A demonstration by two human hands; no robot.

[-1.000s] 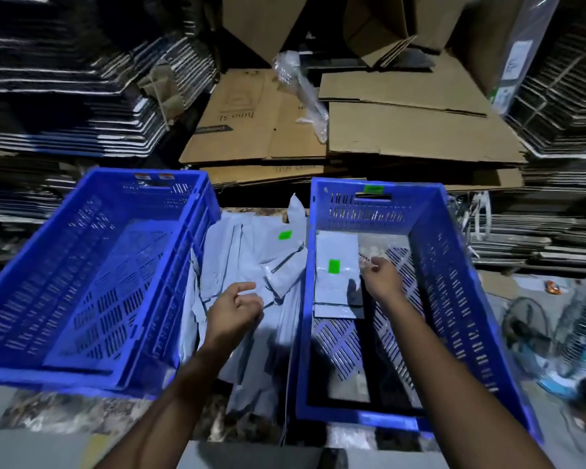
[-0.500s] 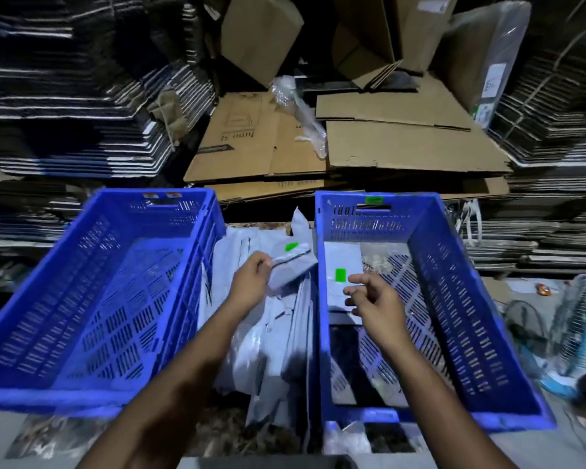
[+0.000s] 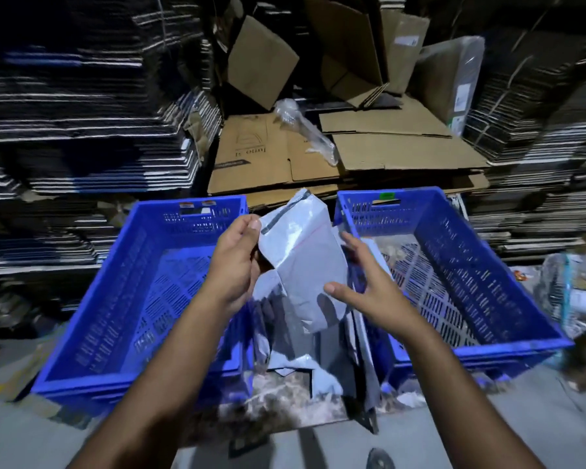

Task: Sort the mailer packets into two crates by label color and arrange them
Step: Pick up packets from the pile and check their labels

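My left hand [image 3: 236, 262] pinches the upper left edge of a grey mailer packet [image 3: 301, 255] and holds it up between the two blue crates. No label shows on the side facing me. My right hand [image 3: 366, 282] is spread open just right of the packet, thumb close to its lower edge; I cannot tell whether it touches. The left crate [image 3: 82, 333] has nothing visible inside. The right crate [image 3: 521, 316] has its near left corner hidden behind my right hand. More grey packets [image 3: 298, 360] lie in a loose pile on the floor between the crates.
Flattened brown cardboard [image 3: 369, 154] is piled right behind the crates, with a clear plastic wrap [image 3: 305, 130] on top. Tall stacks of flat cartons [image 3: 82, 113] stand left and right. A fan [image 3: 562, 292] sits at the right edge.
My left hand has lifted a packet from the pile up between the crates. My right hand has left the right crate and come across beside the packet. The camera tilted up.
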